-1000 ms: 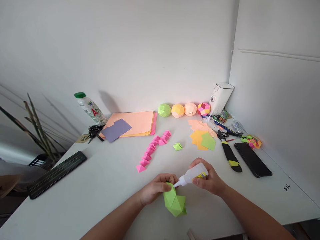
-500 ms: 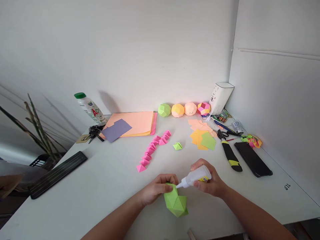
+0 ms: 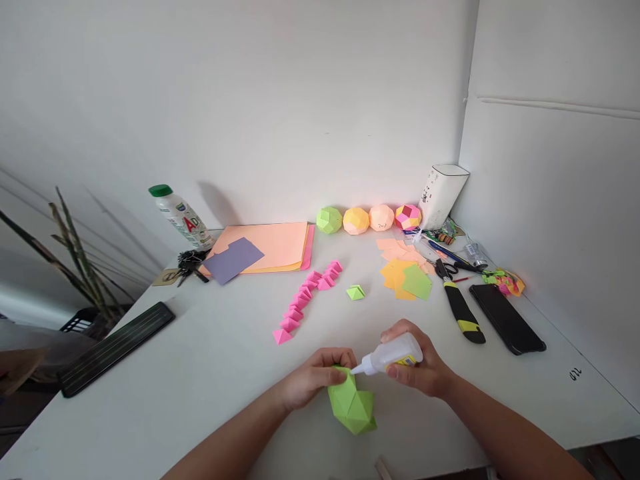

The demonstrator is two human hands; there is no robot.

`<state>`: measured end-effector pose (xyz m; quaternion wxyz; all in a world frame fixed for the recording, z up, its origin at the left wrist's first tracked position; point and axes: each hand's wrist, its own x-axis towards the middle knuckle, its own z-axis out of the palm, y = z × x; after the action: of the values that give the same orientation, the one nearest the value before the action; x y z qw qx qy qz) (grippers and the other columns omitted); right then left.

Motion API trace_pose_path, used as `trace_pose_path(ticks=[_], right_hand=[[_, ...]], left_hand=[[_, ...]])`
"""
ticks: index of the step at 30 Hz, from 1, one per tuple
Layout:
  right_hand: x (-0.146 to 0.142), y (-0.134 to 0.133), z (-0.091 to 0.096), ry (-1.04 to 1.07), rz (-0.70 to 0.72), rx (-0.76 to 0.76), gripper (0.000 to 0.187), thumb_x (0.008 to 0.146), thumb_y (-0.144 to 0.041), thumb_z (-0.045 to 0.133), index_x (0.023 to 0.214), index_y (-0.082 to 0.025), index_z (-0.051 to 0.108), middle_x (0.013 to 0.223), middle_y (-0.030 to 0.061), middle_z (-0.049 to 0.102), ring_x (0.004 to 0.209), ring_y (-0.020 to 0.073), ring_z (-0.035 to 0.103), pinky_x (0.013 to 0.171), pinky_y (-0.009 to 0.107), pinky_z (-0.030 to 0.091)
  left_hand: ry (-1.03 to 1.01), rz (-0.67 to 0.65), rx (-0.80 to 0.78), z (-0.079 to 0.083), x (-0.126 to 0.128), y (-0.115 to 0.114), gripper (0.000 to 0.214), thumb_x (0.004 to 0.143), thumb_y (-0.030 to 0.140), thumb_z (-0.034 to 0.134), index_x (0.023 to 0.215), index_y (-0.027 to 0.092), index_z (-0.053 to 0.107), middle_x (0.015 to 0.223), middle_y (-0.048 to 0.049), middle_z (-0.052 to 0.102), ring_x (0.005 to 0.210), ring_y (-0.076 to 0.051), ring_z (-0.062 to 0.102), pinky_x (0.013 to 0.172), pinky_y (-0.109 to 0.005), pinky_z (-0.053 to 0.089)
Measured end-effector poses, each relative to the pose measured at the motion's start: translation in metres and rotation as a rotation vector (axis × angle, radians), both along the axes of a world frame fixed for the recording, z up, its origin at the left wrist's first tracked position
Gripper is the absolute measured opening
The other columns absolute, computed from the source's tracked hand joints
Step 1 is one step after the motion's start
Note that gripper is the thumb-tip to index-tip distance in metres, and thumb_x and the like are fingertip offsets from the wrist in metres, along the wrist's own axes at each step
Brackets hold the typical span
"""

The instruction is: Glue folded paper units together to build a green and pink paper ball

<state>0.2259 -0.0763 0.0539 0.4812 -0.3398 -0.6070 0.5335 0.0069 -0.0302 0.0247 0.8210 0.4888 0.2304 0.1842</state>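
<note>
My left hand [image 3: 307, 381] grips the top of a green folded paper model [image 3: 353, 407] that rests on the white table [image 3: 210, 360] near the front edge. My right hand [image 3: 423, 367] is wrapped round a small white glue bottle [image 3: 395, 353]. The bottle lies almost level, its nozzle pointing left and touching the top of the green model beside my left fingers. A single small green folded unit [image 3: 355, 292] lies farther back, apart from a row of several pink folded units [image 3: 306, 297].
Against the back wall sit paper balls [image 3: 369, 219], a white box [image 3: 442, 195], a bottle [image 3: 181, 217] and stacked coloured sheets [image 3: 273, 245]. Loose orange and green squares [image 3: 404, 271], a utility knife [image 3: 463, 312], scissors, pens and a phone [image 3: 506, 317] lie right; keys [image 3: 187, 264] and a black bar [image 3: 115, 348] left.
The glue bottle's nozzle has shifted slightly along the top of the green model, and my right hand has drifted a little right and down. My left hand has stayed put.
</note>
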Motion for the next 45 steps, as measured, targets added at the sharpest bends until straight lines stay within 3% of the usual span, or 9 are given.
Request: trace_pose_path(ticks=[33, 45], right_hand=[[0.0002, 0.0018, 0.0043, 0.019, 0.058, -0.065, 0.029, 0.072, -0.037, 0.07, 0.087, -0.022, 0.05, 0.061, -0.0056, 0.043, 0.047, 0.0082, 0.037, 0.043, 0.021, 0.032], [-0.0016, -0.0003, 0.002, 0.033, 0.018, -0.129, 0.031, 0.073, -0.038, 0.07, 0.09, -0.022, 0.049, 0.064, -0.0053, 0.043, 0.047, 0.0079, 0.036, 0.043, 0.021, 0.031]], left_hand=[[-0.014, -0.003, 0.0, -0.0032, -0.0012, 0.0001, 0.019, 0.063, 0.028, 0.064, 0.061, 0.014, 0.052, 0.071, -0.0011, 0.049, 0.062, -0.013, 0.042, 0.058, -0.026, 0.027], [0.005, -0.012, 0.014, -0.0014, -0.0015, 0.0005, 0.02, 0.063, 0.029, 0.064, 0.062, 0.014, 0.052, 0.072, -0.0004, 0.047, 0.064, -0.013, 0.04, 0.059, -0.026, 0.027]])
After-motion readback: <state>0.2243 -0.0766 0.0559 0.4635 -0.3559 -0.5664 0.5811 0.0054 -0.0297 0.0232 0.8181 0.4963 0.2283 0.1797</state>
